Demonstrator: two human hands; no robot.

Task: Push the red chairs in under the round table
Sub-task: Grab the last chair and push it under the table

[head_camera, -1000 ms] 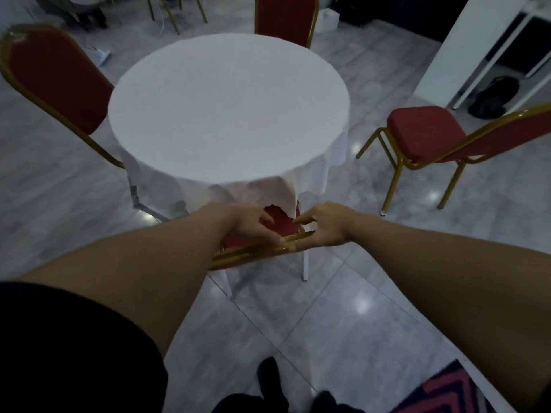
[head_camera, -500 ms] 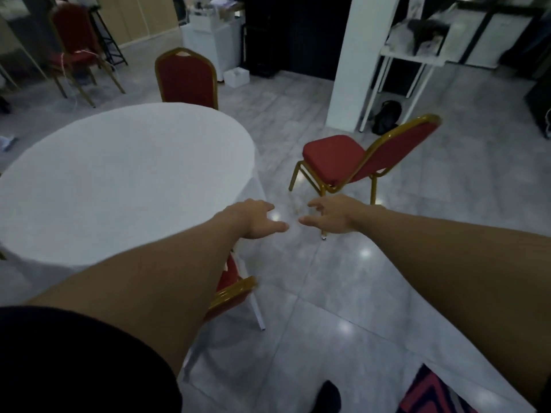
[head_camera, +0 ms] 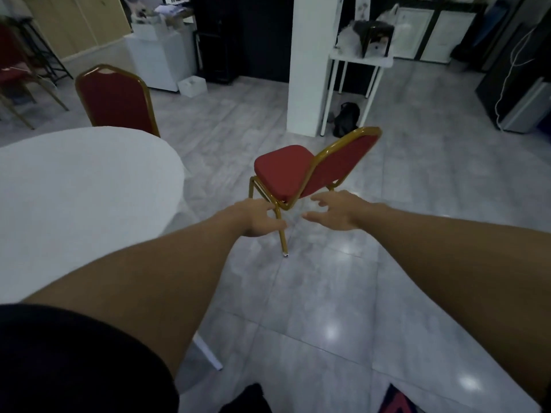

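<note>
A round table [head_camera: 83, 186] under a white cloth fills the left side. One red chair with a gold frame [head_camera: 283, 174] stands apart from it on the tiled floor, its seat turned toward the table. Another red chair [head_camera: 116, 99] stands against the table's far edge. Both my arms reach forward. My left hand [head_camera: 256, 219] hovers in front of the free chair's front leg, fingers apart. My right hand [head_camera: 337, 214] is spread just below the seat's near corner. Neither hand holds anything; whether they touch the chair is unclear.
A white pillar [head_camera: 310, 64] and a white side table [head_camera: 360, 59] stand behind the free chair, with a dark bag [head_camera: 346, 119] on the floor. A white cabinet [head_camera: 161, 61] and a small box [head_camera: 192, 84] are at the back. More chairs [head_camera: 12, 73] stand far left.
Both hands let go of the near chair's gold backrest, which was pushed under the table. My view swung right, and my open hands now reach toward the chair standing apart.
</note>
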